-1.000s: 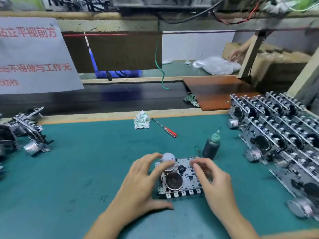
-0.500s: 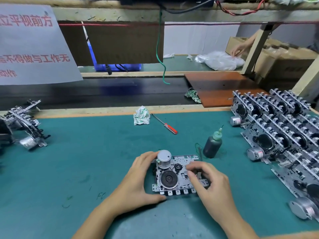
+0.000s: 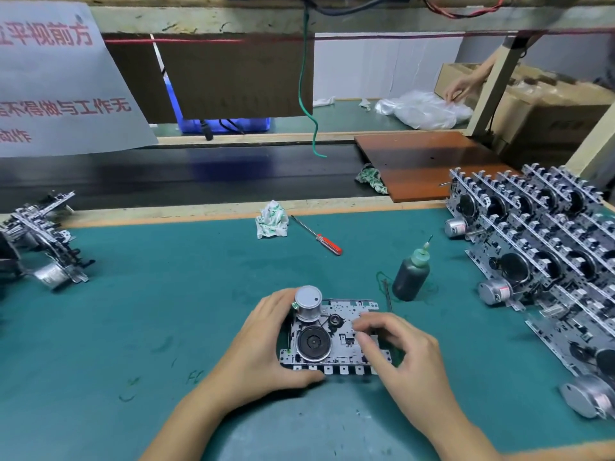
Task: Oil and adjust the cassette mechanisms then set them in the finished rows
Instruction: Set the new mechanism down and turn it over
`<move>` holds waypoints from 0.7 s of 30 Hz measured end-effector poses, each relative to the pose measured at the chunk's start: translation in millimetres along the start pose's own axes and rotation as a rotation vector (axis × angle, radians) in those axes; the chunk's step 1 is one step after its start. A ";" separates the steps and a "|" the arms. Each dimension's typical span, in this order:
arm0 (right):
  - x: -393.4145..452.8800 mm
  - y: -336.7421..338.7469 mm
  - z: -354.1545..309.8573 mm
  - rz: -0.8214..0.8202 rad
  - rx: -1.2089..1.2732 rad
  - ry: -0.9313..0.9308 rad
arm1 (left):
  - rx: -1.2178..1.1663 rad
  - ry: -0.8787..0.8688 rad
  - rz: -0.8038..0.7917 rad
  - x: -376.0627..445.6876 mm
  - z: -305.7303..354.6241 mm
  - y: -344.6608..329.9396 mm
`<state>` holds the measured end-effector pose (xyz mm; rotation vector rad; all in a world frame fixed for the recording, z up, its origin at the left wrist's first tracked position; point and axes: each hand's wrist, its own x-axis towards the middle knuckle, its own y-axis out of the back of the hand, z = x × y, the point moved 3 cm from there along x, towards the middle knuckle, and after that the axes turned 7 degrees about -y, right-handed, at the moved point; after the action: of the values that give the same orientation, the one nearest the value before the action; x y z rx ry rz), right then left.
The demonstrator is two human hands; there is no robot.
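Note:
A metal cassette mechanism (image 3: 336, 337) with a silver motor and a black flywheel lies flat on the green mat (image 3: 149, 311) in front of me. My left hand (image 3: 263, 354) grips its left end, thumb along the front edge and fingers by the motor. My right hand (image 3: 406, 357) curls over the right part, fingertips pinching something small on the plate. A dark oil bottle (image 3: 411, 274) with a green nozzle stands just behind the mechanism to the right. Rows of finished mechanisms (image 3: 545, 261) fill the right side.
A red-handled screwdriver (image 3: 317, 236) and a crumpled cloth (image 3: 271, 221) lie near the mat's far edge. More mechanisms (image 3: 43, 247) sit at the left edge. A dark conveyor belt (image 3: 186, 178) runs behind the mat, with a brown board (image 3: 419, 161). Another person's hand (image 3: 461, 89) works far right.
My left fingers have slid off the top of the motor to its side. My right fingers have shifted toward the right part of the plate. The mechanism stays flat on the mat.

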<state>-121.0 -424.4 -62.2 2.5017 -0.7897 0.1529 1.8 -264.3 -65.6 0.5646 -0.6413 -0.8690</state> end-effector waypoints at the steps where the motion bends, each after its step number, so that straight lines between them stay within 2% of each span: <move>1: -0.1 0.5 0.3 0.003 0.012 -0.009 | -0.015 0.000 -0.020 -0.3 -2.2 1.0; 4: -0.4 0.6 2.3 0.003 0.019 -0.026 | -0.033 -0.002 -0.081 -1.4 -7.3 2.9; 12: -0.7 -0.5 0.7 0.006 -0.004 0.014 | 0.020 -0.021 -0.072 -3.1 -5.7 2.3; 15: 5.7 6.1 0.2 0.158 -0.018 0.031 | 0.016 -0.005 -0.038 -2.3 -4.6 4.5; 19: 20.2 26.5 6.6 0.401 0.151 -0.101 | 0.018 0.004 -0.033 -2.2 -5.1 5.5; 21: 30.9 39.0 10.8 0.445 0.148 -0.177 | 0.028 -0.002 -0.027 -2.2 -4.3 5.7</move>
<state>-118.0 -472.8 -46.8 2.4592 -1.4508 0.1479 6.7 -258.7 -65.2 0.5988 -0.6494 -0.8876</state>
